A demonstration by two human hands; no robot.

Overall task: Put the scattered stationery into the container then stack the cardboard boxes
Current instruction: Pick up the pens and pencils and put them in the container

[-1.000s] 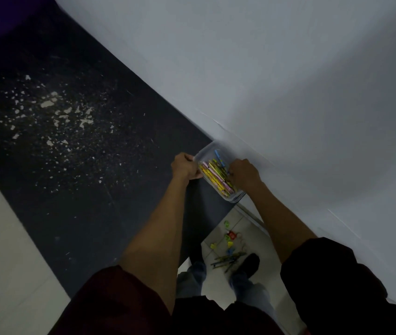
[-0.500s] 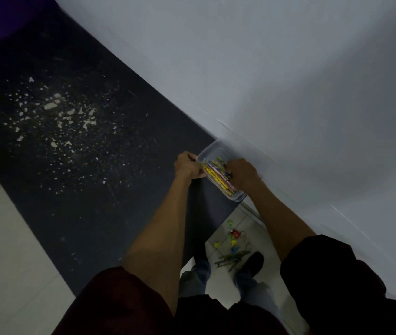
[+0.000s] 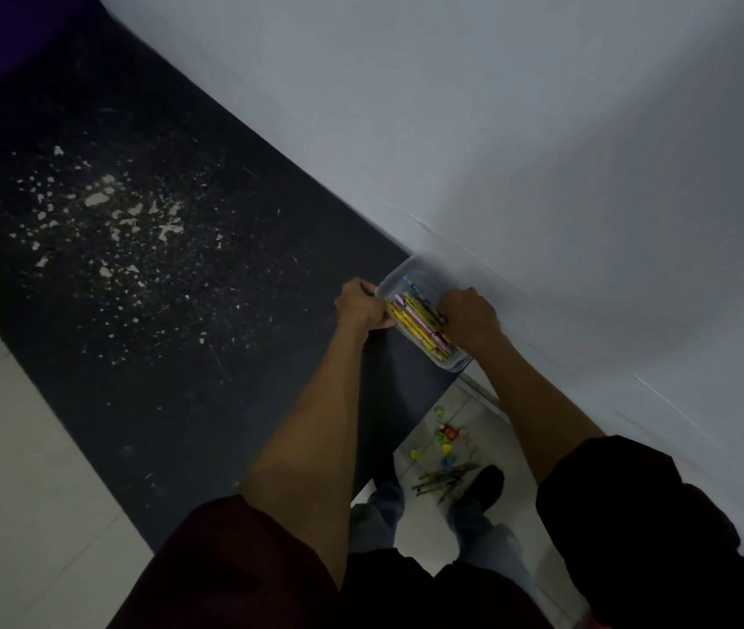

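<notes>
1. The room was dim: a dark table flecked with pale chips stood against a plain wall, with light floor tiles below.
2. A clear container sat at the table's near corner, close against the wall, with coloured pencils packed lengthwise inside it.
3. Its long axis ran diagonally, from far-left to near-right, roughly along the wall line.
4. The left hand gripped the container's left long side, fingers curled at the rim.
5. The right hand gripped the opposite long side, the one nearer the wall, knuckles up and fingers curled over the edge; whether the fingertips reached the contents could not be told.
6. So the box lay straight ahead between both hands, each equally near it.
7. More stationery lay on the floor, below the table's edge and towards the person: a loose bundle of pencils between the shoes, and small bright clips just beyond it.
8. That pile lay down and back from the hands, a little nearer the right arm, so lowering the container looked the likely next need.
9. No cardboard boxes showed, so the stacking seemed not yet begun.
</notes>
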